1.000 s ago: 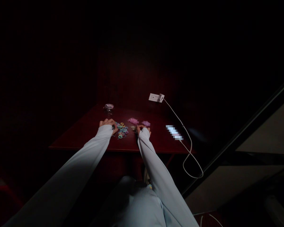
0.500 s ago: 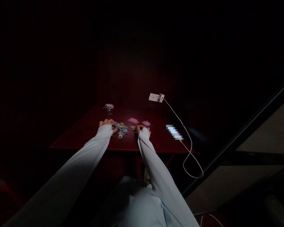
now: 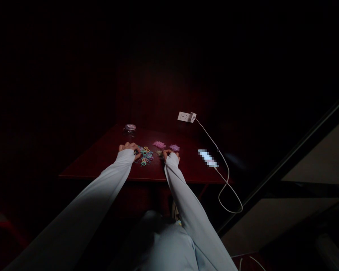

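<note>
A loose pile of small coloured elastic hair ties [image 3: 145, 155] lies on the dark red table, mixed green, yellow, orange and purple. At its left edge, my left hand [image 3: 128, 147] is curled, thumb and fingers bent over the ties. Whatever it holds is too dark and small to make out. To the right of the pile, my right hand [image 3: 171, 154] has its fingertips pinched together beside a small yellowish heap of bands [image 3: 159, 153]. Its hold is hidden too. Just beyond this hand are a pink heap of bands [image 3: 159, 144] and a purple heap of bands [image 3: 174, 148].
Toward the back left of the table [image 3: 96, 167] stands a clear lidded jar [image 3: 130, 128]. A blurred-out lit phone [image 3: 208, 158] lies at the right, its white cable [image 3: 228, 169] looping over the table edge to a charger in the wall socket [image 3: 184, 116].
</note>
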Demonstrator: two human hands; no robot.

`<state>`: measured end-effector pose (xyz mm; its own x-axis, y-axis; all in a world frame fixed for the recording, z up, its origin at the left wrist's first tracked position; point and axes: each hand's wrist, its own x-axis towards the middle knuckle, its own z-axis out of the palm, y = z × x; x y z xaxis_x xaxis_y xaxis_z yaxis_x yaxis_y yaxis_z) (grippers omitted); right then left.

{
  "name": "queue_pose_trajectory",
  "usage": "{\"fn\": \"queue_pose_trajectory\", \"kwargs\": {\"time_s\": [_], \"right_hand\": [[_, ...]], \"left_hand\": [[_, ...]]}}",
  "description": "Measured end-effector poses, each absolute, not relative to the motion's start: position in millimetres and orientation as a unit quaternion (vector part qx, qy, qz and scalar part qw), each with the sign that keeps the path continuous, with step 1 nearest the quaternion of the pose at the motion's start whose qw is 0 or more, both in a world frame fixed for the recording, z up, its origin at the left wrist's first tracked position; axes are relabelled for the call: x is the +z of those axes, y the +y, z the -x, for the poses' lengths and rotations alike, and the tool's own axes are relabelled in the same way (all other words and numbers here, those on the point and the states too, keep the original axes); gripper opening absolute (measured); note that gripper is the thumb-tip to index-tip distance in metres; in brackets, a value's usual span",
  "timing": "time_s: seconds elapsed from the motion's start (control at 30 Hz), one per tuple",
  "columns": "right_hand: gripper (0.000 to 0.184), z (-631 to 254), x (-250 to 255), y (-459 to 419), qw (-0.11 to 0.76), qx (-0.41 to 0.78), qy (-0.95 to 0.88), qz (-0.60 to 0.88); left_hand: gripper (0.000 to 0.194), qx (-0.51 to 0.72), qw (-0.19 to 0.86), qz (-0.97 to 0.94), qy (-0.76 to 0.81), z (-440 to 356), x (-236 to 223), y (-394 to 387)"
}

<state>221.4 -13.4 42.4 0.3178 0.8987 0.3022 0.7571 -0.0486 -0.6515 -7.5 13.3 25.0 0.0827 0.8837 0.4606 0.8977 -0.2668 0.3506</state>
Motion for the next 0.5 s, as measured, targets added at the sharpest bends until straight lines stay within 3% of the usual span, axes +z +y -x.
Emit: {"fn": "queue_pose_trajectory", "kwargs": {"time_s": [0.5], "right_hand": [[0.019, -224.4, 31.5, -2.3, 0.391, 0.082, -0.599, 0.694]], "left_hand": [[0.007, -0.389, -0.036, 0.717, -0.578, 9.0, 16.6, 25.5]]}}
